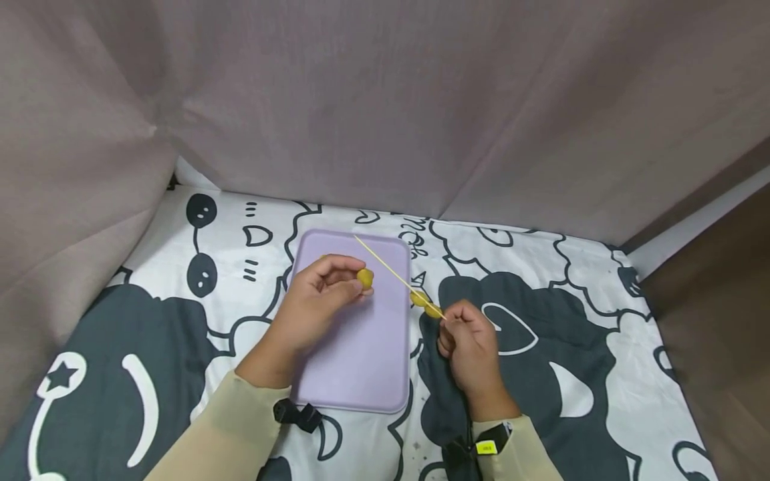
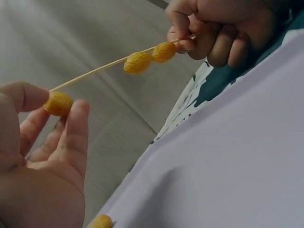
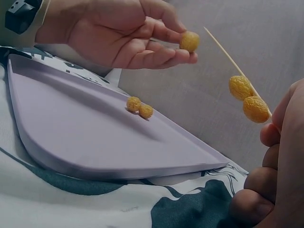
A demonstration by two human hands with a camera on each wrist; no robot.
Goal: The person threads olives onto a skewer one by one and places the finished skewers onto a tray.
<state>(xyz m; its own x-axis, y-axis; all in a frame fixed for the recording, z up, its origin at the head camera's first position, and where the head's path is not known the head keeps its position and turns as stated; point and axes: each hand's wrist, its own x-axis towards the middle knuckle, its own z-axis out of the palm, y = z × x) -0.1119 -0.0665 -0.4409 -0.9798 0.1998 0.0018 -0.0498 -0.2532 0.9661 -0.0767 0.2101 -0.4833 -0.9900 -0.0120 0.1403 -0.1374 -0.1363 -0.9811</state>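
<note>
The left hand (image 1: 319, 287) pinches one wrinkled yellow ball (image 1: 364, 278) between its thumb and fingers, above the pale purple tray (image 1: 355, 374). The right hand (image 1: 472, 347) grasps one end of a thin stick (image 1: 385, 262) between thumb and fingers, its other fingers curled in. From there the stick slants away and across in front of the left hand; its free tip stands near the held ball, and the right wrist view shows a gap between them.

Two more balls sit close together on the stick, the lower ball (image 3: 256, 109) just beside the right hand's fingertips, the upper ball (image 3: 240, 88) farther from them. Below the left hand, two loose balls (image 3: 146, 111) lie side by side on the tray.

The tray rests to the left of the right hand on a white cloth (image 1: 234, 254) with dark cartoon figures, which spreads beneath both hands. Beyond the hands hangs a grey-brown curtain (image 1: 337, 120). Beige sleeves (image 1: 216, 434) end at the wrists behind each hand.
</note>
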